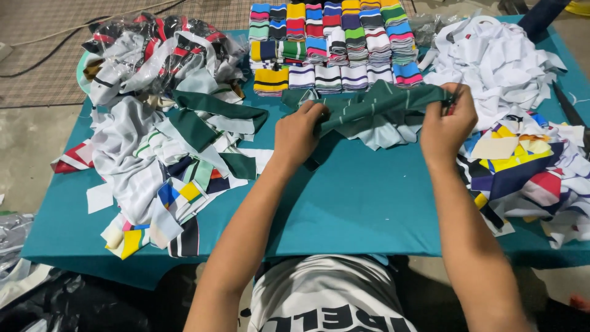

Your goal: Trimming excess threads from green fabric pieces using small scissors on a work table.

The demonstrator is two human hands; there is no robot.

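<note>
Both hands stretch a dark green striped cloth strip (381,101) above a teal desk (369,203): the left hand (299,132) grips one end, the right hand (447,123) the other. Folded striped collars (335,43) are stacked behind, white scraps (498,61) to the right, mixed cloth pieces (160,160) to the left.

Open ground: bare teal table (362,209) between the two forearms and toward 6 o'clock, down to the near edge.
9 o'clock barrier: loose heap of white, green and striped fabric pieces (166,166), spreading from centre-left to the left edge.
11 o'clock barrier: plastic-wrapped bundles (153,49), piled high.
12 o'clock barrier: rows of folded striped bands (335,43), packed touching.
1 o'clock barrier: mound of white scraps (498,61).
3 o'clock barrier: multicoloured cut pieces (528,166), overhanging the right edge.
Centre: green strip (381,104) stretched between left hand (298,132) and right hand (448,123), spanning the passage toward 12.
</note>
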